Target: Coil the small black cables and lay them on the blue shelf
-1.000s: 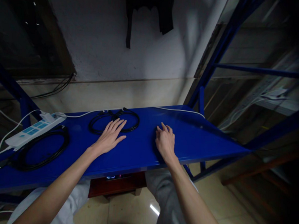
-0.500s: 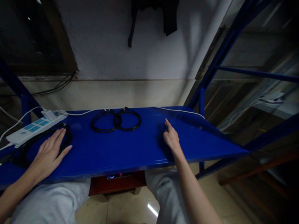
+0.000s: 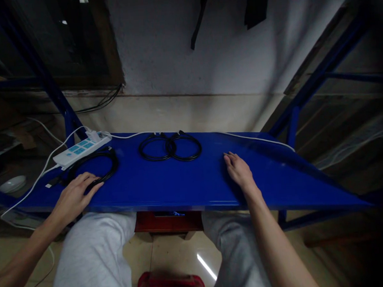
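Observation:
My left hand [image 3: 74, 195] lies on the near edge of a large black cable coil [image 3: 110, 162] at the left of the blue table [image 3: 181, 187]. Its fingers are stretched over the cable, and a bit of cable shows between thumb and forefinger. My right hand [image 3: 239, 172] rests palm down on the bare table right of centre, fingers loosely bent, holding nothing. Two smaller black cable coils [image 3: 170, 147] lie side by side at the back of the table, away from both hands.
A white power strip [image 3: 81, 150] with blue buttons sits at the back left, with white cords running off the table and along its rear edge. Blue shelf frames [image 3: 293, 121] stand on both sides. My knees and a red stool [image 3: 169, 284] are under the table.
My left hand moved from the small middle coils leftward to the large coil. My right hand stayed on the table, shifting slightly. The view has swung left.

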Demonstrator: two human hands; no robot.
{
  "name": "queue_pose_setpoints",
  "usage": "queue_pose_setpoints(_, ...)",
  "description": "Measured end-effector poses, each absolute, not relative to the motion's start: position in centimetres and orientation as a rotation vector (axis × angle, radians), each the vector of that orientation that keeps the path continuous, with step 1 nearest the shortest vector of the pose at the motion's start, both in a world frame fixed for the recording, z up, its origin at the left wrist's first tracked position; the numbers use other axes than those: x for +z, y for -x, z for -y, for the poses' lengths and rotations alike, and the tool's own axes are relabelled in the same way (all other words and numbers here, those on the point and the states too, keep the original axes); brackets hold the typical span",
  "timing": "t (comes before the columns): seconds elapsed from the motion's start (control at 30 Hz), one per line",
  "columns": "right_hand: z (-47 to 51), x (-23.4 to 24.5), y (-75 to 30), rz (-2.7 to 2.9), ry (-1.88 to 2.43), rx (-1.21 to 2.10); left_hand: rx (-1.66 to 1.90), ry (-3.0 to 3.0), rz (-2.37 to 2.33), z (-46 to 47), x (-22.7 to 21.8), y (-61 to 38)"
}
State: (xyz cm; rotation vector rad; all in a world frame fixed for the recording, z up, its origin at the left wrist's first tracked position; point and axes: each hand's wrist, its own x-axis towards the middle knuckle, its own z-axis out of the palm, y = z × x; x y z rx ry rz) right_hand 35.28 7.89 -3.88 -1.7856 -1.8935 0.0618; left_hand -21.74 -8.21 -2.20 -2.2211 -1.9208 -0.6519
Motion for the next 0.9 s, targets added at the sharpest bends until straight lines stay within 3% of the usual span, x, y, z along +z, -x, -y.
queue_pose_setpoints(0.23,-5.4,-3.4,-34.9,1.741,1.754,-0.071,-0.88,2.108,1.879,7.6,-0.3,20.3)
queue_pose_setpoints(0.43,-5.2,-2.7,-34.8,1.552,1.731,-0.092,-0.743,1.946,2.041,6.5,2.8,20.5)
queue_pose_setpoints(0.57,-4.9,-2.5,-34.8,1.498,1.685,-0.073,-0.892,1.832,2.102,5.7,5.7,19.7)
queue_pose_setpoints(0.9,-3.1,-1.1,-33.2,1.406,1.634,-0.176,-0.93,1.669,1.707,6.3,9.5,16.8)
